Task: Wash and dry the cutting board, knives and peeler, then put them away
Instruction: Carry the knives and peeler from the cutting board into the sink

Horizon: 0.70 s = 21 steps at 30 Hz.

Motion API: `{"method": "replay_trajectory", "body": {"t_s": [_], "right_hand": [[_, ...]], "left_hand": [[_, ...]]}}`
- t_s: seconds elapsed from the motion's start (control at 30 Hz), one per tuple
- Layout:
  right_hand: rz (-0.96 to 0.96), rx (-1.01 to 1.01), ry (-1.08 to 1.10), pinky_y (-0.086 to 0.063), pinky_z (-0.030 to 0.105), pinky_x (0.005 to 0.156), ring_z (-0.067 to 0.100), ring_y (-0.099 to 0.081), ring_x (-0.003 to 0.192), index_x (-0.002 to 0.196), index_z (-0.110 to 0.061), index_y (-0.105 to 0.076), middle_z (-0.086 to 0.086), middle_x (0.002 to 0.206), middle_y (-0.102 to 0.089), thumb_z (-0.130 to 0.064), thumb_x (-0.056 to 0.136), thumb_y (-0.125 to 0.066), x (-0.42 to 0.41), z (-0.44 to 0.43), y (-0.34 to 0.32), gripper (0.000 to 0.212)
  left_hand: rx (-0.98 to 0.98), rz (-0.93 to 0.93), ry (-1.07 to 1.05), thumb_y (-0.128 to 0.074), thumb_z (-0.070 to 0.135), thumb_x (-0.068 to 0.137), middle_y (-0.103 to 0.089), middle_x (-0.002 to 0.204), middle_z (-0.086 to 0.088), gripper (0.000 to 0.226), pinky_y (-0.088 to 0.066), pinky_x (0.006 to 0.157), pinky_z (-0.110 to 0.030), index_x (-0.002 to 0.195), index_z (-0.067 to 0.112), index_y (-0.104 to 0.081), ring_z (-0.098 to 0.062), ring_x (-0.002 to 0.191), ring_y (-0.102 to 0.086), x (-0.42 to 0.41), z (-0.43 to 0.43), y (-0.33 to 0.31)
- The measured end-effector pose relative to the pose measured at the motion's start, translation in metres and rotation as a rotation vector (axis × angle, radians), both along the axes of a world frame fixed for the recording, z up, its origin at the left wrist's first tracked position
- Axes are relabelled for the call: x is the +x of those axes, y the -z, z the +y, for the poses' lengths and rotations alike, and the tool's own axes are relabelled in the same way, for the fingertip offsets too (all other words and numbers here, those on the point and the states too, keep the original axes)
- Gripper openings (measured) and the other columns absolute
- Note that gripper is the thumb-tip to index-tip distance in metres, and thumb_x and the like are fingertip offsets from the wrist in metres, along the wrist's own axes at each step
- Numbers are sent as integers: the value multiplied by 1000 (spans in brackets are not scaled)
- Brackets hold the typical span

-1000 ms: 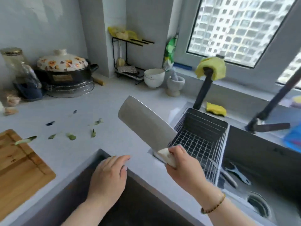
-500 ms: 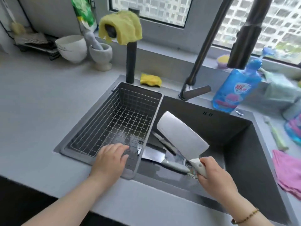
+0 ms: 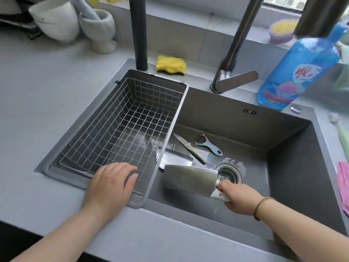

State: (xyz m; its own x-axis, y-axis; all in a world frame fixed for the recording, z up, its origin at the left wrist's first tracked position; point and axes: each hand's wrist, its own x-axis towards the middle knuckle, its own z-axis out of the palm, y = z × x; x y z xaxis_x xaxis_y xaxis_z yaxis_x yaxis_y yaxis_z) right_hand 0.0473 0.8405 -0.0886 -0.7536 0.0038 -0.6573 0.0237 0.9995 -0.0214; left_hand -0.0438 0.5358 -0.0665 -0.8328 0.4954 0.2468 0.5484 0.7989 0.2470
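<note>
Gripping the white handle of a broad steel cleaver [image 3: 188, 179], the right hand [image 3: 239, 201] holds it low in the dark grey sink [image 3: 226, 110] beside the drain [image 3: 228, 173]. The left hand [image 3: 111, 186] rests, fingers relaxed, on the wire drying basket [image 3: 177, 114]. Washing looks barely begun: no water runs and the basket holds nothing. The basin holds three knives: this cleaver, a second steel cleaver [image 3: 175, 158] lying flat and one small pale-handled paring knife [image 3: 188, 148]. With them lies one blue peeler [image 3: 209, 146]. No cutting board is in view.

Sink [image 3: 290, 167] right free; basket [image 3: 151, 95] left, knives [image 3: 190, 151] mid-floor
</note>
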Motion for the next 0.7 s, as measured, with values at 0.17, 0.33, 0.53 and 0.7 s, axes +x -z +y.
{"method": "replay_trajectory", "body": {"t_s": [0.17, 0.33, 0.53, 0.7], "right_hand": [[-81, -44, -105, -41, 35, 81, 31, -54, 106, 126, -9, -36, 7, 129, -43, -18, 88, -47, -22, -9, 26, 40], [-110, -92, -138, -41, 37, 83, 31, -54, 105, 120, -6, -38, 12, 126, -43, -18, 89, -48, -28, -19, 50, 35], [-176, -100, -188, -37, 37, 90, 28, -47, 112, 122, -2, -38, 14, 129, -39, -18, 89, -53, -31, -19, 73, 40], [-213, -56, -223, -33, 35, 92, 26, -42, 121, 126, -2, -38, 13, 133, -39, -13, 88, -52, -37, -24, 85, 41]], "left_hand": [[5, -19, -7, -37, 28, 81, -70, 78, 2, 37, -32, 75, -24, 80, 12, -70, -19, 72, -68, -2, -1, 3], [14, -23, -5, -37, 29, 83, -70, 81, 2, 37, -33, 77, -25, 83, 12, -70, -18, 79, -65, -3, -3, 7], [59, 5, 8, -35, 24, 84, -70, 81, -1, 37, -32, 78, -26, 84, 9, -70, -11, 86, -46, -4, -2, 10], [41, -11, -10, -36, 27, 83, -70, 82, -1, 38, -32, 79, -27, 84, 10, -70, -11, 88, -46, -3, -3, 12]]}}
